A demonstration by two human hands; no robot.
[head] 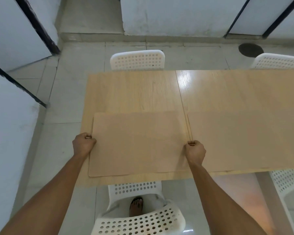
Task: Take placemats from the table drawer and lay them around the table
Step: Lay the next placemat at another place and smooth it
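While the mat (137,145) lies flat on the table (134,92), left hand (83,144) and right hand (194,150) each pinch a side edge, another mat (244,141) just beside it

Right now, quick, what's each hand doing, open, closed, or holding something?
Left hand: closed, gripping the left edge of the placemat.
Right hand: closed, gripping the same placemat's right edge.

Bare forearms with no sleeves, bare left hand (84,142) and right hand (194,150), one foot (136,206) in a dark sandal.
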